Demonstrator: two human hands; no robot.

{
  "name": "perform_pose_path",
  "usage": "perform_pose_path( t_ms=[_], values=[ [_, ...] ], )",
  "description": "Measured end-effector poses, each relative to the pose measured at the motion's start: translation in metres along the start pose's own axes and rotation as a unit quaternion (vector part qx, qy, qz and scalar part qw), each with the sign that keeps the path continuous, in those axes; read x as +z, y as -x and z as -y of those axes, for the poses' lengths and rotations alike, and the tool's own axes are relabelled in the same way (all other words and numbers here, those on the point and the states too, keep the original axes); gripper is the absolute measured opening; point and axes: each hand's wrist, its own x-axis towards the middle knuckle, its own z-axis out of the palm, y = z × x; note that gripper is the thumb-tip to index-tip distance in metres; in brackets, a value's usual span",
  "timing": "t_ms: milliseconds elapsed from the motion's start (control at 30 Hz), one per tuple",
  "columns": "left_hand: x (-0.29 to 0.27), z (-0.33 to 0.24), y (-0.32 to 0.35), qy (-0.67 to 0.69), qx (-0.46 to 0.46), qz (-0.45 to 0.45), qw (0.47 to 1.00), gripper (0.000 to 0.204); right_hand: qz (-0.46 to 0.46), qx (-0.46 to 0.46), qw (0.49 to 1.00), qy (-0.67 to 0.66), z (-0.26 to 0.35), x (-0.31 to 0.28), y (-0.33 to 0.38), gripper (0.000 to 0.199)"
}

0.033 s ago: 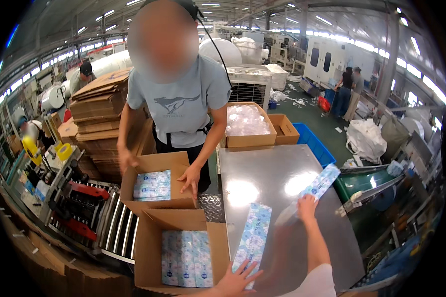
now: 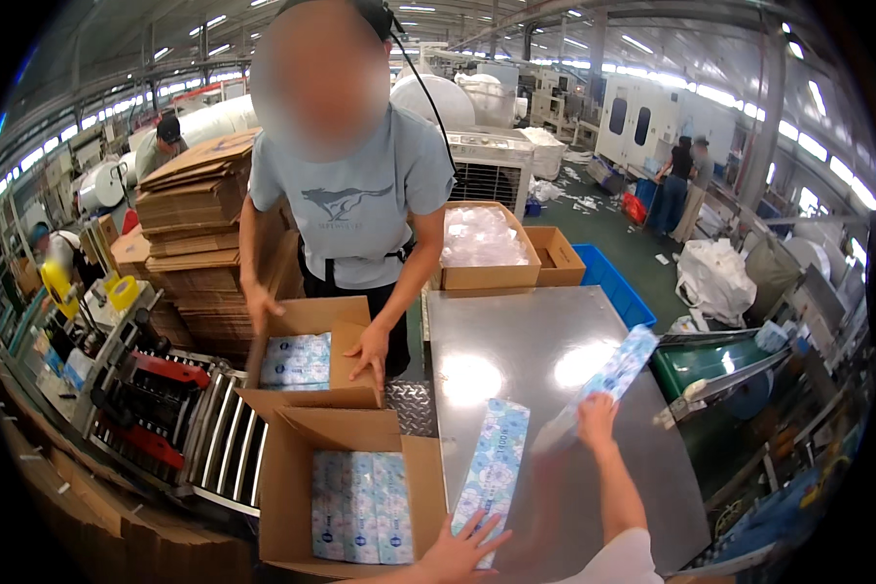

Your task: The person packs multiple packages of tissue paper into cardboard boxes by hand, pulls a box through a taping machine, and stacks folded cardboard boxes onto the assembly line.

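On the metal table [image 2: 545, 336], my right hand [image 2: 599, 417] is closed round the near part of a long blue floral tissue pack [image 2: 621, 365], which slants away to the right. My left hand [image 2: 465, 551] lies with fingers spread on the near end of a second such pack [image 2: 496, 456], flat on the table. Left of that hand stands an open cardboard box [image 2: 424, 487] with a row of upright floral packs [image 2: 362, 506] inside. Beyond it, a co-worker's hand [image 2: 370, 350] touches the right edge of another open box [image 2: 350, 326], also holding floral packs [image 2: 297, 362].
Flattened cartons [image 2: 195, 209] are stacked behind the co-worker at left, near a roller conveyor [image 2: 229, 438]. Beyond the table stand a box of clear plastic [image 2: 487, 273], a smaller carton [image 2: 557, 255] and a blue crate [image 2: 618, 292]. A green belt [image 2: 706, 370] runs at right.
My right hand and its pack have shifted slightly left and nearer. The co-worker's other hand has moved a little up beside the far box. My left hand stays on its pack.
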Motion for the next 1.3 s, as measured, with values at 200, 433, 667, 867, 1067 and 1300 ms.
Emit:
perform_pose_path(
  t_ms=[200, 433, 667, 867, 1067, 1300],
  values=[
    [0.018, 0.012, 0.007, -0.042, -0.004, -0.041, 0.998, 0.083, -0.015, -0.001, 0.928, -0.372, 0.086, -0.134, 0.092, 0.005],
    [0.016, 0.005, 0.009, -0.039, -0.010, 0.036, 0.999, 0.088, 0.082, 0.375, 0.696, -0.607, 0.089, -0.124, 0.178, 0.049],
    [0.013, 0.011, 0.014, -0.059, 0.025, 0.050, 0.997, 0.095, 0.131, 0.362, 0.591, -0.709, 0.151, -0.091, 0.195, 0.049],
    [0.021, 0.009, 0.013, -0.056, 0.012, 0.027, 0.998, 0.092, 0.149, 0.348, 0.584, -0.718, 0.135, -0.073, 0.188, 0.047],
    [0.023, 0.009, 0.014, -0.057, 0.005, 0.021, 0.998, 0.087, 0.143, 0.352, 0.605, -0.699, 0.132, -0.067, 0.180, 0.047],
    [0.023, 0.009, 0.013, -0.049, 0.006, 0.007, 0.999, 0.087, 0.138, 0.346, 0.590, -0.716, 0.134, -0.067, 0.178, 0.048]
  ],
)
